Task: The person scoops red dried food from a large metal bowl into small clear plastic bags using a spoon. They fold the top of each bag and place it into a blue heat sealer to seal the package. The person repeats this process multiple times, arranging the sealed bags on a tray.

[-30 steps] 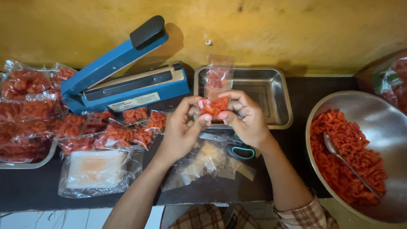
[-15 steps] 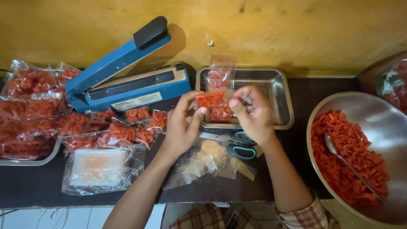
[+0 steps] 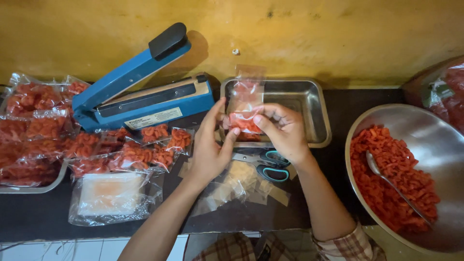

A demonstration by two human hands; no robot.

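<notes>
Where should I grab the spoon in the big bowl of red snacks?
Probably by its thin handle: on the spoon the scoop end lies buried in the red snacks, while the handle slants free toward the lower right of the bowl. Come from above on that side and pinch near the handle's end.

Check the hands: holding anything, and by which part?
Both hands, left hand and right hand, pinch one small clear bag of red snacks at its filled lower end.

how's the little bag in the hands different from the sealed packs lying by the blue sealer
The small bag is held upright between the left hand and right hand; the sealed packs lie flat on the dark counter. The small bag has a long empty clear top above its filling; the sealed packs look filled almost throughout. Both are clear plastic holding the same orange-red snack pieces.
</notes>
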